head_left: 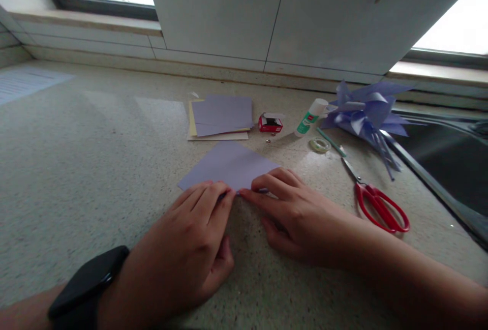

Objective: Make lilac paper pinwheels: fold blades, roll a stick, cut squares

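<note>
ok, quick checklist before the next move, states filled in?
1. Left hand at the purple paper: ok, fingertips at its near edge.
2. Right hand at the same paper: ok, fingers at the near edge, beside the left.
3. Near edge folded evenly: cannot tell, the fingers cover most of it.
4. Far part of the paper free of other things: ok, nothing lies on it.
5. Scissors well away from the right forearm: not ok, I'd say; the red handles lie close beside it.
6. Glue stick capped: ok, white cap on.
</note>
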Available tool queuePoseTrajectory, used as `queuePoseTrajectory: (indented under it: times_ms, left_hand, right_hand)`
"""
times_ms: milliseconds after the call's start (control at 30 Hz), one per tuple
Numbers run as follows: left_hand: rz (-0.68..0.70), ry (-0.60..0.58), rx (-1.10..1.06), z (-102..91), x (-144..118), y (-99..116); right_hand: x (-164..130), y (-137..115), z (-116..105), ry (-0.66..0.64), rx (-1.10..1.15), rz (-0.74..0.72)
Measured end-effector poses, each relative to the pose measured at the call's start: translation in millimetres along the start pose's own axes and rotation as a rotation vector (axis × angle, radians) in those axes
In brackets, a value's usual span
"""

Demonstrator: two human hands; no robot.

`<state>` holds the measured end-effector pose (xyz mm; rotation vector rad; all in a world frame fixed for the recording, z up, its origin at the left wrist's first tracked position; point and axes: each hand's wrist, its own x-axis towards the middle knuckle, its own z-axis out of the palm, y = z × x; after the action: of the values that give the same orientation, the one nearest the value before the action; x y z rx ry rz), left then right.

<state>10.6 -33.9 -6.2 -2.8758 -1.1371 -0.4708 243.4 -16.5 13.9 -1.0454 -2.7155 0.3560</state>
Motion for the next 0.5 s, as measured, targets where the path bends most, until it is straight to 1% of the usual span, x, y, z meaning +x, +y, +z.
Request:
queuePoseTrajectory:
  times_ms: [167,300,400,500]
  left_hand:
    - [0.060,0.057,0.047,-4.7,-0.5,3.1]
    - [0.059,0.017,0.015,-5.5,1.0,5.6]
    - [0.038,0.016,0.001,-4.8,1.5,6.0]
    - [0.052,0.014,0.003,-4.4,1.6,5.7]
  right_hand:
    - [2.5,-0.1,-1.8,-0.012,-0.018,0.013]
    - [2.7,0.3,-2.9,-0.017,-0.048,0.002]
    - [2.5,0.3,-3.2,-0.022,-0.065,0.007]
    - [2.3,1.1,-2.3,-0.037,-0.053,0.008]
